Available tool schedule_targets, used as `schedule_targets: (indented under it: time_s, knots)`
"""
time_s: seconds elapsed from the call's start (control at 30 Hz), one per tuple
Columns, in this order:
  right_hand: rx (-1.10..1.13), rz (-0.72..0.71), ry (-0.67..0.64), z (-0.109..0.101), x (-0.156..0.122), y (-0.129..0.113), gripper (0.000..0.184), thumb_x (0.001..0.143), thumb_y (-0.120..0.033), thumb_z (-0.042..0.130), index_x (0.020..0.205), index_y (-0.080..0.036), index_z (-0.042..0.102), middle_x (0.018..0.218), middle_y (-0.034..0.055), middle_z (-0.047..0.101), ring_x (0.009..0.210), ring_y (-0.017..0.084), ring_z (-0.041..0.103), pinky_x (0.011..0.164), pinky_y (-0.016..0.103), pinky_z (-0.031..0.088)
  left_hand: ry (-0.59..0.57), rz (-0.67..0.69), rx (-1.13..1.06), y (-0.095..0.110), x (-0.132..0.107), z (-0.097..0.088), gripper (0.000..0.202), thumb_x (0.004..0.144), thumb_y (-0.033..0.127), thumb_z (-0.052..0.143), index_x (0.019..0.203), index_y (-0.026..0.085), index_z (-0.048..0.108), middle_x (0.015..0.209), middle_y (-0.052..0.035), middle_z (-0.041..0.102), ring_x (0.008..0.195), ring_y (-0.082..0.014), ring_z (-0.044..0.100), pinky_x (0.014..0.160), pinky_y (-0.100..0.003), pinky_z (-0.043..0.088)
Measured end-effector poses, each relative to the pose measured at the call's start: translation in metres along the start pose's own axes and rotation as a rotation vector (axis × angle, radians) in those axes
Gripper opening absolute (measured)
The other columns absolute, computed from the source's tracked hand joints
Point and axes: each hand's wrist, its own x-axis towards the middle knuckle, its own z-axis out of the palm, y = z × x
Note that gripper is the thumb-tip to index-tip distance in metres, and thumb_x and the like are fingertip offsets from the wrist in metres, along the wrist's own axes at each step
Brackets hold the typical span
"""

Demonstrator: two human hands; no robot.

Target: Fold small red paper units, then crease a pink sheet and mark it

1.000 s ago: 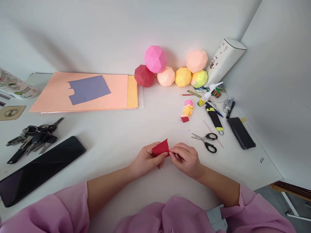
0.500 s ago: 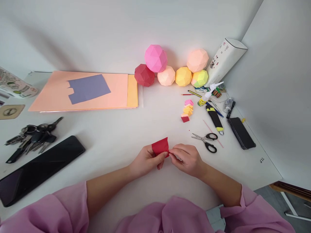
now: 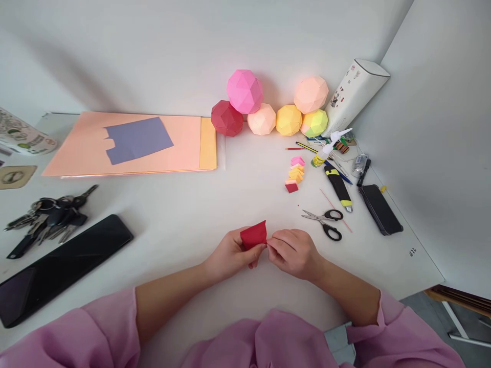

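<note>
Pinched a small folded piece of red paper point(image 3: 253, 235) between both hands: gripped its lower left edge with the closed thumb and fingers of the left hand point(image 3: 229, 254), and nipped its lower right corner between thumb and forefinger of the right hand point(image 3: 294, 253), with the remaining right fingers curled in. Held it just above the white table point(image 3: 184, 204), near the front edge and close to the body. Judged it part-way folded: creased already into a pointed flap, but looser and larger than the stack of small folded paper units in pink, yellow and red point(image 3: 295, 175) lying well beyond the right hand. Counted six faceted paper balls point(image 3: 244, 92) against the back wall, seemingly finished. Left untouched near the right hand a pair of black-handled scissors point(image 3: 324, 222), and farther off a yellow-and-black utility knife point(image 3: 339, 186) and a white glue bottle point(image 3: 326, 148). Left lying far to the left some peach paper sheets point(image 3: 76, 153) under a cut blue-grey sheet point(image 3: 136, 139), a bunch of keys point(image 3: 49, 217) and a long black case point(image 3: 61, 266).
</note>
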Motion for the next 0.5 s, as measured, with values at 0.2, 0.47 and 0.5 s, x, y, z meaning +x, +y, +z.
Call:
schedule_targets:
  time_s: [0.2,0.47,0.5]
  knots:
    - [-0.008,0.008,0.017,0.0002,0.0021,-0.0023,0.019,0.078,-0.004,0.050,0.071,-0.020,0.056,0.064,0.0015,0.061,0.052,0.011,0.052,0.045,0.024,0.043,-0.006,0.020,-0.004,-0.0013,-0.0005,0.0005,0.028,0.080,0.025,0.055,0.055,0.019,0.047,0.050,0.0052,0.049,0.048,-0.0085,0.046,0.051,-0.023,0.042]
    - [0.028,0.001,0.027,-0.0014,0.0035,-0.0009,0.015,0.079,-0.006,0.052,0.075,-0.019,0.057,0.066,0.0019,0.062,0.054,0.011,0.054,0.047,0.024,0.043,0.019,0.007,-0.005,0.0013,-0.0001,0.0009,0.024,0.079,0.022,0.056,0.057,0.019,0.047,0.051,0.0055,0.048,0.048,-0.0083,0.045,0.049,-0.022,0.041]
    - [0.033,-0.004,0.024,-0.0017,0.0034,-0.0005,0.013,0.079,-0.006,0.053,0.076,-0.019,0.057,0.067,0.0022,0.063,0.055,0.011,0.054,0.048,0.024,0.043,0.021,0.009,-0.003,0.0014,0.0000,0.0007,0.023,0.079,0.022,0.056,0.057,0.019,0.047,0.051,0.0054,0.048,0.048,-0.0083,0.045,0.049,-0.022,0.041]
